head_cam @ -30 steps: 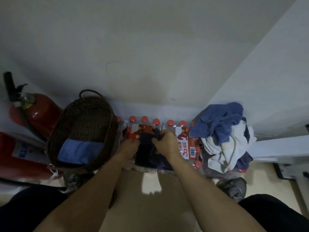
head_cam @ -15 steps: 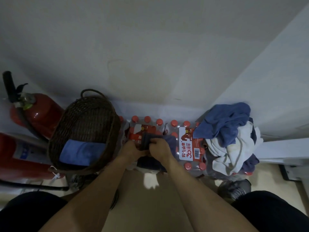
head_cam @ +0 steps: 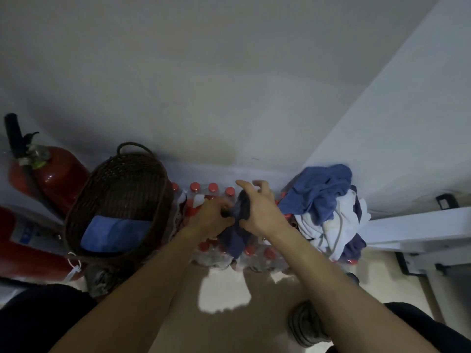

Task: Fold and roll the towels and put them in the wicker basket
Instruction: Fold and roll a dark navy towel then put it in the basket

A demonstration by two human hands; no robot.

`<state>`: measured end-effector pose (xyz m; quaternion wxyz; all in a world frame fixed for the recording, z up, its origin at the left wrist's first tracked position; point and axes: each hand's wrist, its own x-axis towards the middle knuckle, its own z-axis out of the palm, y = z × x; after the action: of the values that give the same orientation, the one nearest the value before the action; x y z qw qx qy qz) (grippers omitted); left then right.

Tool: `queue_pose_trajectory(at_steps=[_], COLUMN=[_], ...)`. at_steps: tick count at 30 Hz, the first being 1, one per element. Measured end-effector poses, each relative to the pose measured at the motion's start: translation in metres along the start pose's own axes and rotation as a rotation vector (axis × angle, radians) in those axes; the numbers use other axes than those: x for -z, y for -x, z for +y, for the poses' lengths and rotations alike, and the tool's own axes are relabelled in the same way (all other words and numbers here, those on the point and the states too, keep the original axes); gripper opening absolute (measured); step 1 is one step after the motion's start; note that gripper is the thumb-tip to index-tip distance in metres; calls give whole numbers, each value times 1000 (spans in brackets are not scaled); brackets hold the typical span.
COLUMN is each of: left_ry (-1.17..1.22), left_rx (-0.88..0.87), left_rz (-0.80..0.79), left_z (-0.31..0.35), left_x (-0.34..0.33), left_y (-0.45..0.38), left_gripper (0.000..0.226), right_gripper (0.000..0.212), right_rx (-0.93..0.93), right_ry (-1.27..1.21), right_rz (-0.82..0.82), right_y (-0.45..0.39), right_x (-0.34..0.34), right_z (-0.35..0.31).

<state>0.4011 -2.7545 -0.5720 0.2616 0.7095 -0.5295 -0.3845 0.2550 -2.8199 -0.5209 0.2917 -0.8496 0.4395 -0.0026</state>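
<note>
Both forearms reach far over the bottle pack [head_cam: 229, 253]. The left hand [head_cam: 211, 215] grips the dark navy towel [head_cam: 238, 225]; the right hand [head_cam: 257, 210] pinches it (fingers partly spread). The towel hangs with its long axis running near-far. The wicker basket [head_cam: 76, 207] stands left, a towel pile [head_cam: 328, 207] right.

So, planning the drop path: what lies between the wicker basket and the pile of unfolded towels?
In the head view, a shrink-wrapped pack of red-capped bottles, with both hands working a dark blue towel on top.
</note>
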Motion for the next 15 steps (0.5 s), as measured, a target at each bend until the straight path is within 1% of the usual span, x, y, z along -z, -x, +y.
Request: queue_pose_trajectory(at_steps=[2,4,6,7,9,10,12,13,15], left_ry=[-16,19,91,128,148,142,163,174,237], left_rx=[-121,-184,-180,-163,-130,-120,-132,-133,-96], left_rz=[-68,-153,-274,-321,-351,-354,-380,-407,-505], left_z=[16,31,44,48,52,53,55,56,55], left_x=[0,0,-1,-3,-8,-12,-23,-27,-35], left_y=[0,0,0,0,1,1,2,3,4], left_gripper=[11,16,20,20,26,26,22,21,24], right_gripper=[92,84,68,56,39,36,37,38,34], right_rx=[32,63,94,110,83,42,-28,-52,-125], right_ry=[287,525,604,579,422,318,127,37,-142], right_rz=[-116,-224,-278,-295,-375,-436,-544,-589,-642], right_y=[5,12,21,27,39,46,59,64,69], right_x=[19,31,41,46,54,56,58,58,60], right_z=[1,9,24,34,55,65,85,93,107])
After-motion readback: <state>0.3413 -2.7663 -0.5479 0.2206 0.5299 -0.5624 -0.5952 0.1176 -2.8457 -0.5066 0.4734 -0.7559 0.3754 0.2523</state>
